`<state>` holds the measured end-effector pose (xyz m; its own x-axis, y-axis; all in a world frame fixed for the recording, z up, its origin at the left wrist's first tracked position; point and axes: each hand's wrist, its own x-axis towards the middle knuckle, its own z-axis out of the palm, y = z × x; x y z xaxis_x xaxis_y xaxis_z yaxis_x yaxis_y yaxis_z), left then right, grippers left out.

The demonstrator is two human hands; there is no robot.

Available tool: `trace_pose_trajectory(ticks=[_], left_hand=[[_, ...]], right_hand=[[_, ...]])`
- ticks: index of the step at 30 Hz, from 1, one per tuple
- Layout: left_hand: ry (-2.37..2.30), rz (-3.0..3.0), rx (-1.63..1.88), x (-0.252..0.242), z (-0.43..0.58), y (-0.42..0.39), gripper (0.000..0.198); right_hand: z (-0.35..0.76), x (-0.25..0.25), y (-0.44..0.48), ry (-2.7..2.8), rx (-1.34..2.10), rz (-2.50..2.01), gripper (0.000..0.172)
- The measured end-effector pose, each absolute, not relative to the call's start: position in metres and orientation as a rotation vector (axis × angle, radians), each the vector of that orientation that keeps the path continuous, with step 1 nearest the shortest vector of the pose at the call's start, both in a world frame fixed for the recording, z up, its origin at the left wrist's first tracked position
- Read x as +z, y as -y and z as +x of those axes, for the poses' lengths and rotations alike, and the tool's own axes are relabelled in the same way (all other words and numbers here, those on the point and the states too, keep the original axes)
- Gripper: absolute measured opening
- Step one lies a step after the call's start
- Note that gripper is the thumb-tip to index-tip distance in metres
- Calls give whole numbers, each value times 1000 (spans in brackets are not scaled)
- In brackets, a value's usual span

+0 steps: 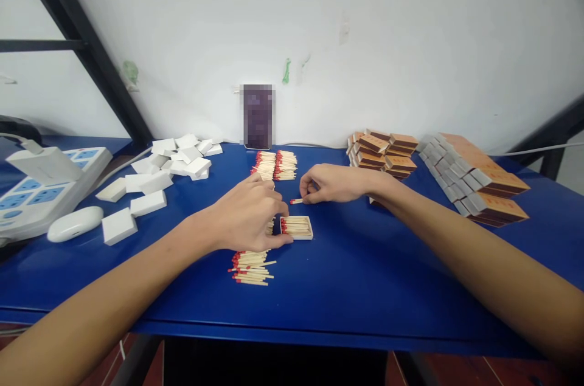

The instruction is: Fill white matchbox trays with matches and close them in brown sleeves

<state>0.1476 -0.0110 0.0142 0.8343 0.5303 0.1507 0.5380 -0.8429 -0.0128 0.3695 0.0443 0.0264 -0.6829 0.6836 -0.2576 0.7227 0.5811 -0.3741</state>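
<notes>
My left hand is closed on the left end of a small white matchbox tray, thumb at its near side and fingers at the far side. Red-tipped matches lie side by side in that tray. Just behind it, my right hand pinches a few matches, their red heads pointing left. Loose matches lie in front of my left hand. Behind it stand two more bundles of matches, and others are partly hidden under my left hand.
White matchbox trays lie scattered at the left, near a power strip and a white oval case. Orange-brown matchboxes are piled at the back right, with more matchbox stacks further right. A phone leans on the wall.
</notes>
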Motion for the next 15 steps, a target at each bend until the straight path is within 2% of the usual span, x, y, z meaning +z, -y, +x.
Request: trace_pose_trajectory(ticks=[15], left_hand=[[884,-2956,-196,15,148,12,35]], right_hand=[[363,28,-35,-2734,-581,1168,11]])
